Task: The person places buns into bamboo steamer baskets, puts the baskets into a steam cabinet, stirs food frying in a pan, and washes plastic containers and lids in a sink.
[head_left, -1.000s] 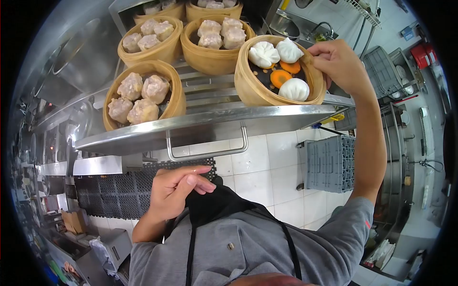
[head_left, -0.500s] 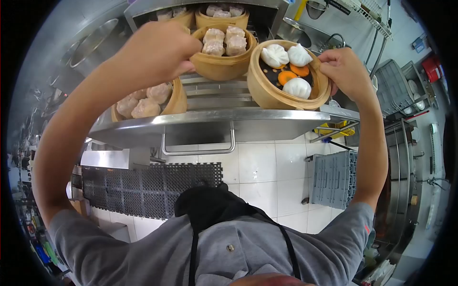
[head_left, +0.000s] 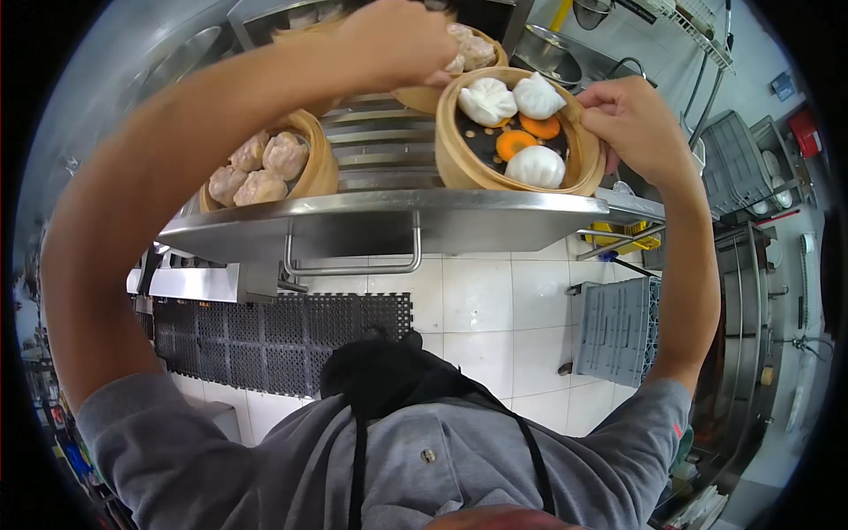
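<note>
Head view shows the person's two hands at a group of round baskets on a slatted metal shelf (head_left: pixel 384 216). The right hand (head_left: pixel 632 128) has its thumb and fingers closed on the right rim of the near right basket (head_left: pixel 473 163). This basket sits at the right end of the shelf, close to its near edge, and inside it are three white dumplings (head_left: pixel 535 166) and some orange slices (head_left: pixel 515 145). The left hand (head_left: pixel 402 44) reaches across to the far side, with the fingers bent, at the left rim of the middle basket (head_left: pixel 417 99). I cannot tell if these fingers grip the rim, because the hand covers this place. The middle basket stands just behind the near right basket and contains pale pinkish dumplings (head_left: pixel 478 53). At the near left, partly behind the left arm, there is the left basket (head_left: pixel 320 168) with four similar dumplings. Under the shelf's front edge is a bent metal handle (head_left: pixel 353 269). On the floor (head_left: pixel 477 296) lie a black mat (head_left: pixel 256 340) at left and a grey crate (head_left: pixel 618 327) at right.
</note>
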### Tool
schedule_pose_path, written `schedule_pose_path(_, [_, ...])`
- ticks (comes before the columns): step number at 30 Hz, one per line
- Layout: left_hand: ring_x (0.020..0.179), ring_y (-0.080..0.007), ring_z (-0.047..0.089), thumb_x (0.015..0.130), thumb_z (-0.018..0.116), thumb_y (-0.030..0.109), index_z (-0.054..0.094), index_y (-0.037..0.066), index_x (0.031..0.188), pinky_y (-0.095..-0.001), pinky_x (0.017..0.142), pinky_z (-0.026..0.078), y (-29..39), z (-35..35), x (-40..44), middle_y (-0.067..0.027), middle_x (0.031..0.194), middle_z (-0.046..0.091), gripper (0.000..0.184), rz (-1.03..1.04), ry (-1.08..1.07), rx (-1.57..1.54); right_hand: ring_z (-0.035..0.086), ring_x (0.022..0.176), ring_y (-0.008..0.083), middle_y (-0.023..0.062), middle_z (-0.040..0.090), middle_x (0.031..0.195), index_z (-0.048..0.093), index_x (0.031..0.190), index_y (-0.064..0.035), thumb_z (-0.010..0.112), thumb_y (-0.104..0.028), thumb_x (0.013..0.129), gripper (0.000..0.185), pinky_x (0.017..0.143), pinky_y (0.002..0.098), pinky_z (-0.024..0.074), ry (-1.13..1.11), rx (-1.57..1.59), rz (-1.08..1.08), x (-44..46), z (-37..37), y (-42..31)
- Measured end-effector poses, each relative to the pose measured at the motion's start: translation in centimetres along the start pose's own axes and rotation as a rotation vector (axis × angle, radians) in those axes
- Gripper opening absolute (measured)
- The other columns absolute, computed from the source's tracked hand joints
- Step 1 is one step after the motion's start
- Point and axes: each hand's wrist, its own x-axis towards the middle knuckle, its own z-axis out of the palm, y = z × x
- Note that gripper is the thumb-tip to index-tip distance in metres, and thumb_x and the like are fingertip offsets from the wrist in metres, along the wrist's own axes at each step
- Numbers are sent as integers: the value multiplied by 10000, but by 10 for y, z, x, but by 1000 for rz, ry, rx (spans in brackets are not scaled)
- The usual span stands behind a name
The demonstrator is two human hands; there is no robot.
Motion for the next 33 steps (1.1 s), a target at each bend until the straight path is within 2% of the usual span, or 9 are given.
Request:
schedule_pose_path(4, [638, -400, 631, 843, 616, 317, 686, -7, 791, -481, 604, 497, -18, -55, -10, -236, 691, 638, 336, -222, -201, -92, 620, 460, 131, 90, 633, 607, 648, 803, 81, 577, -118, 810, 211, 447, 236, 488, -81, 26, -68, 14, 20, -10])
schedule_pose_path(8, [375, -222, 473, 817, 738, 239, 558, 17, 549, -336, 418, 364, -22, -117, -73, -129, 451, 465, 392, -340, 55, -132, 632, 460, 164, 113, 624, 593, 646, 792, 80, 575, -129, 796, 221, 470, 269, 508, -145, 10, -66, 28, 35, -15])
schedule_pose_path(10, [563, -172, 552, 917, 616, 330, 674, 39, 757, -320, 577, 453, -21, -102, -128, -36, 631, 552, 336, -589, 607, -449, 630, 451, 171, 121, 621, 590, 641, 777, 80, 584, -139, 790, 227, 463, 275, 505, -203, 38, -57, 32, 40, -15])
schedule_pose_path(11, [441, -123, 500, 880, 681, 307, 638, 53, 645, -262, 451, 381, -11, -152, -132, -22, 528, 550, 349, -636, 347, -520, 630, 451, 171, 121, 621, 590, 641, 777, 80, 584, -139, 790, 227, 463, 275, 505, -208, 36, -51, 34, 42, -15])
schedule_pose_path(16, [346, -40, 439, 795, 698, 72, 614, 58, 576, -193, 320, 306, 0, -173, -247, -20, 476, 550, 235, -627, 522, 151, 569, 462, 96, 42, 631, 612, 662, 888, 47, 586, -103, 815, 183, 448, 219, 444, -190, -368, -253, 41, 43, -12])
schedule_pose_path(20, [346, -64, 434, 846, 682, 120, 588, 50, 575, -216, 303, 317, 31, -142, -267, -28, 492, 538, 295, -1026, 779, 155, 638, 633, 176, 95, 614, 633, 653, 802, 12, 703, -222, 745, 246, 607, 343, 489, -96, -391, -402, 31, 30, -41])
schedule_pose_path(26, [364, -136, 493, 843, 751, 279, 632, 0, 632, -248, 312, 374, 17, -129, -432, -72, 488, 531, 370, -1267, 618, -130, 548, 503, 90, 50, 626, 631, 651, 900, 7, 767, -130, 715, 257, 484, 230, 422, -663, -246, -302, 41, 44, -65])
schedule_pose_path(29, [920, -244, 646, 951, 544, 314, 648, -10, 1124, -321, 680, 484, 10, -139, -494, -194, 1047, 665, 381, -1189, 518, -706, 554, 493, 115, 69, 614, 617, 646, 869, 8, 754, -124, 691, 246, 476, 242, 419, -691, -278, -544, 44, 48, -61])
schedule_pose_path(33, [976, -219, 585, 984, 478, 241, 554, -80, 1241, -236, 697, 418, 29, -119, -483, -209, 1170, 610, 418, -1346, 541, -550, 544, 485, 132, 74, 589, 615, 650, 844, 5, 746, -129, 672, 238, 473, 263, 414, -734, -355, -447, 46, 47, -69])
